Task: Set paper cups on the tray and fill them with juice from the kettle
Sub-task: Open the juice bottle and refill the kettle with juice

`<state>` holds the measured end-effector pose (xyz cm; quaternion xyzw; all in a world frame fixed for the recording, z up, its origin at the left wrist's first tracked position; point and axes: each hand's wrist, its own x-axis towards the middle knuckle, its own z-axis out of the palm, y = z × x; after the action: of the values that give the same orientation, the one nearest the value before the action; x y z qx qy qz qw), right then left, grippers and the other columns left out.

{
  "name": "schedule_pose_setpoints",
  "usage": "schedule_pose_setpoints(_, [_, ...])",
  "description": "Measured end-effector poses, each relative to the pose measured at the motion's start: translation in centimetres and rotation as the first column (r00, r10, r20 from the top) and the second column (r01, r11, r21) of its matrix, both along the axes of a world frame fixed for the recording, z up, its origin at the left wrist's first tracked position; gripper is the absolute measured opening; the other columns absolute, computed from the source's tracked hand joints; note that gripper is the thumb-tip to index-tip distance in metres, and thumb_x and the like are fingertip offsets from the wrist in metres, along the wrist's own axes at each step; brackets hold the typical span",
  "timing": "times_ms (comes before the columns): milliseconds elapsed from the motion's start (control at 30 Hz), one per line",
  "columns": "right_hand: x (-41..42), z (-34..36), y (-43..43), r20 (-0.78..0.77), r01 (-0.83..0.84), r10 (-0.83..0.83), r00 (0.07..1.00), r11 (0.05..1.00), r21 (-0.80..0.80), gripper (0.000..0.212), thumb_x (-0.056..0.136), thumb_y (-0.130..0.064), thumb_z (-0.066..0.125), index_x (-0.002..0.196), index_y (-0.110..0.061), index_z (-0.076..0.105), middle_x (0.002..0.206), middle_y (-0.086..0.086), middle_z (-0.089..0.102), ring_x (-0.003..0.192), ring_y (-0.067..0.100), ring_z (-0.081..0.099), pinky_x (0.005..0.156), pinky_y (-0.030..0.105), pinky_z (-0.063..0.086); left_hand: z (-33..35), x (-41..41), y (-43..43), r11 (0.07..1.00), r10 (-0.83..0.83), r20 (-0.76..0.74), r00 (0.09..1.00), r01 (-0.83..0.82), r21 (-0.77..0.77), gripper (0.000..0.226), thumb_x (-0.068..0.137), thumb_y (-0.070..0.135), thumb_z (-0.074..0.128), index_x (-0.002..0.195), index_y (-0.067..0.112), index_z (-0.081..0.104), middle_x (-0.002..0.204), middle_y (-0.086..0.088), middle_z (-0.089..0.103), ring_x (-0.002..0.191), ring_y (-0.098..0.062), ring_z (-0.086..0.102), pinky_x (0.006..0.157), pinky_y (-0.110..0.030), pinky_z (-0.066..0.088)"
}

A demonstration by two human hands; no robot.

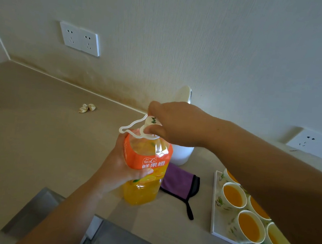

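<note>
The right grip (175, 123) pinches the white cap (153, 121) of the orange juice bottle (145, 179) between thumb and curled fingers, while the left grip (119, 165) wraps round the label band. Part full, the bottle is likely heavy, and its thin plastic would give under a squeeze, so a broad hold suits it. Just behind stands the white kettle (180, 154), lid up; to the right, paper cups (234, 195) holding juice sit on the white tray (214, 204), light and probably easy to tip

Purple cloth (178, 180) lying mid-worktop (38, 130); crumpled scrap (87, 108) sitting far left; double socket (79, 39) showing on wall.
</note>
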<state>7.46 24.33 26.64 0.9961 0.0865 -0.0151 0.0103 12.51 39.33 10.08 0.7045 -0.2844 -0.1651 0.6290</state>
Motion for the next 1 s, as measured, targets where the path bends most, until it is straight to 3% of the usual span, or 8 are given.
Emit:
schedule_pose_setpoints(167, [-0.3, -1.4, 1.2, 0.143, 0.076, -0.083, 0.986, 0.996, 0.054, 0.040, 0.096, -0.051, 0.041, 0.116, -0.017, 0.042, 0.068, -0.012, 0.033, 0.074, 0.012, 0.043, 0.052, 0.024, 0.028, 0.1, -1.1, -0.1, 0.992, 0.128, 0.074, 0.989, -0.129, -0.003, 0.092, 0.041, 0.051, 0.082, 0.120, 0.047, 0.034, 0.107, 0.036, 0.054, 0.105, 0.007, 0.057, 0.073, -0.011, 0.050])
schedule_pose_setpoints(300, [-0.1, -2.0, 1.7, 0.124, 0.139, -0.179, 0.976, 0.950, 0.279, 0.040, 0.093, -0.051, 0.047, 0.117, -0.018, 0.047, 0.077, -0.009, 0.044, 0.079, 0.014, 0.048, 0.062, 0.029, 0.039, -0.1, -1.5, -0.2, 0.970, 0.245, 0.081, 0.966, -0.244, -0.025, 0.090, 0.039, 0.051, 0.082, 0.115, 0.052, 0.034, 0.110, 0.027, 0.056, 0.102, 0.006, 0.058, 0.076, -0.015, 0.050])
schedule_pose_setpoints(367, [-0.4, -3.4, 1.5, 0.092, 0.175, -0.268, 0.959, 0.818, 0.548, 0.041, 0.091, -0.051, 0.049, 0.119, -0.020, 0.048, 0.082, -0.010, 0.050, 0.083, 0.014, 0.054, 0.073, 0.032, 0.046, -0.1, -2.0, -0.3, 0.936, 0.352, 0.085, 0.932, -0.349, -0.048, 0.093, 0.037, 0.050, 0.083, 0.116, 0.051, 0.035, 0.114, 0.023, 0.055, 0.105, 0.003, 0.057, 0.084, -0.025, 0.050])
schedule_pose_setpoints(467, [-0.5, -7.3, 1.0, -0.110, 0.296, -0.411, 0.905, 0.423, 0.856, 0.032, 0.096, -0.040, 0.047, 0.119, -0.018, 0.049, 0.095, -0.008, 0.054, 0.086, 0.012, 0.056, 0.078, 0.028, 0.046, 0.0, -1.8, 0.2, 0.873, 0.487, 0.096, 0.868, -0.480, -0.089, 0.095, 0.037, 0.046, 0.087, 0.114, 0.057, 0.032, 0.116, 0.025, 0.051, 0.109, -0.004, 0.055, 0.088, -0.027, 0.046])
schedule_pose_setpoints(633, [0.7, -12.5, 2.3, -0.550, 0.578, -0.197, 0.812, 0.132, 0.805, 0.047, 0.094, -0.016, 0.051, 0.139, -0.017, 0.035, 0.107, -0.001, 0.054, 0.089, 0.016, 0.058, 0.077, 0.029, 0.051, -0.2, 1.7, 0.8, 0.790, 0.612, 0.146, 0.777, -0.609, -0.069, 0.103, 0.037, 0.057, 0.084, 0.124, 0.046, 0.029, 0.128, 0.011, 0.046, 0.122, -0.018, 0.050, 0.100, -0.045, 0.046])
schedule_pose_setpoints(733, [3.2, -12.3, 3.4, -0.547, 0.565, -0.157, 0.822, 0.107, 0.818, 0.045, 0.092, -0.011, 0.049, 0.133, -0.022, 0.039, 0.107, 0.004, 0.056, 0.096, 0.020, 0.059, 0.082, 0.036, 0.054, -0.4, 4.9, 0.1, 0.777, 0.629, 0.152, 0.762, -0.624, -0.085, 0.103, 0.040, 0.062, 0.084, 0.125, 0.042, 0.029, 0.134, 0.002, 0.045, 0.125, -0.020, 0.049, 0.102, -0.049, 0.044])
schedule_pose_setpoints(833, [6.8, -11.0, 3.7, -0.488, 0.526, -0.222, 0.844, 0.175, 0.832, 0.017, 0.088, -0.005, 0.045, 0.092, -0.020, 0.051, 0.082, 0.002, 0.055, 0.083, 0.020, 0.055, 0.082, 0.040, 0.054, -0.6, 8.7, -1.1, 0.798, 0.602, 0.129, 0.788, -0.593, -0.105, 0.095, 0.042, 0.069, 0.083, 0.117, 0.051, 0.029, 0.136, -0.002, 0.044, 0.125, -0.020, 0.049, 0.102, -0.050, 0.044])
schedule_pose_setpoints(1000, [12.6, -9.0, 1.2, -0.396, 0.488, -0.404, 0.825, 0.153, 0.859, 0.016, 0.094, -0.006, 0.041, 0.100, -0.015, 0.052, 0.081, 0.002, 0.052, 0.086, 0.023, 0.053, 0.086, 0.042, 0.050, 0.7, 13.8, -3.8, 0.889, 0.458, 0.100, 0.883, -0.456, -0.042, 0.111, 0.044, 0.064, 0.082, 0.133, 0.031, 0.025, 0.138, -0.001, 0.042, 0.125, -0.015, 0.049, 0.105, -0.042, 0.042])
